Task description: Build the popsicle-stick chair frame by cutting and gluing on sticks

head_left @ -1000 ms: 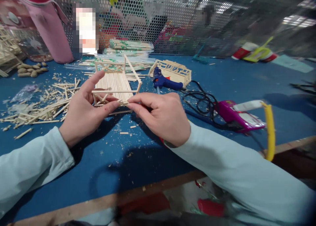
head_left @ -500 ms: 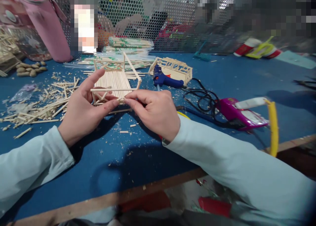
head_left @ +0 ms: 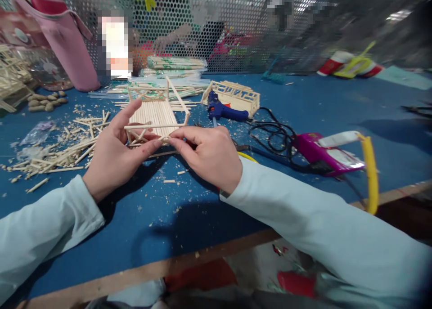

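A small frame of pale wooden sticks (head_left: pixel 153 113) with a slatted floor stands on the blue table. My left hand (head_left: pixel 118 151) grips its near left side, thumb pressed on the low front sticks and index finger raised. The fingertips of my right hand (head_left: pixel 209 154) pinch the front edge beside my left thumb; any small piece between them is too small to tell. A blue glue gun (head_left: pixel 227 111) rests just beyond my right hand, against a second stick structure (head_left: pixel 249 97).
Loose sticks (head_left: pixel 67 154) and peanuts (head_left: pixel 47 102) lie left, near a pink bottle (head_left: pixel 69 43). Bagged sticks (head_left: pixel 177 64) lie at the back before a perforated screen (head_left: pixel 243 30), with a person's hand behind. Black cable and a magenta device (head_left: pixel 324 154) are right.
The camera view has shifted slightly. Both hands keep their grip on the stick frame, with barely any movement.
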### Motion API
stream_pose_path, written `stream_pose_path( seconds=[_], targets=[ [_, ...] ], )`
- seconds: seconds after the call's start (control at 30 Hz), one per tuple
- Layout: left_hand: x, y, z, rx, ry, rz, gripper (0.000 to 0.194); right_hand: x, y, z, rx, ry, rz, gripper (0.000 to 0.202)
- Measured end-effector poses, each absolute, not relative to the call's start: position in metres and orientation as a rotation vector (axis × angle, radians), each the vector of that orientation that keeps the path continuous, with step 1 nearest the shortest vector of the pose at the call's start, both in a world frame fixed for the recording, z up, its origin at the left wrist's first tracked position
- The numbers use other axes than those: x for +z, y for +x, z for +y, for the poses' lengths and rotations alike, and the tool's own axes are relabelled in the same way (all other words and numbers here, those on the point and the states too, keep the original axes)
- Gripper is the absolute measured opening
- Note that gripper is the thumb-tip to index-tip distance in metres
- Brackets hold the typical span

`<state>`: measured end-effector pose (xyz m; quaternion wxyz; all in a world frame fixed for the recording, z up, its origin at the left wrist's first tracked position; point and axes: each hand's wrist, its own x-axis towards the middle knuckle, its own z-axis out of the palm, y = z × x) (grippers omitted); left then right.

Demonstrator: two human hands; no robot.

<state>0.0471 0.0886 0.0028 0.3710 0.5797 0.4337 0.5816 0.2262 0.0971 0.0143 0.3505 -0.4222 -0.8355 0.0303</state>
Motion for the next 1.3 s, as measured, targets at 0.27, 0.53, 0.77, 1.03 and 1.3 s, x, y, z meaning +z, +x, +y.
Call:
stream_pose_path(
  seconds=[0.27, 0.53, 0.77, 1.03, 1.3],
  targets=[
    [-0.0003, 0.0457, 0.0900, 1.494, 1.511, 1.119, 0.089, 0.0136, 0.2258, 0.0962, 0.067, -1.142, -2.183, 0.021],
    [0.0051, 0.0496, 0.0842, 1.451, 1.506, 1.174, 0.081, 0.0147, 0.2244, 0.0959, 0.124, -1.183, -2.169, 0.022],
    [0.0049, 0.0500, 0.0840, 1.456, 1.491, 1.191, 0.081, 0.0127, 0.2244, 0.0937, 0.133, -1.166, -2.163, 0.022],
    [0.0040, 0.0496, 0.0837, 1.456, 1.484, 1.193, 0.083, 0.0128, 0.2239, 0.0947, 0.126, -1.164, -2.158, 0.022],
    [0.0036, 0.0496, 0.0845, 1.447, 1.492, 1.186, 0.085, 0.0112, 0.2243, 0.0935, 0.085, -1.145, -2.144, 0.022]
  ],
)
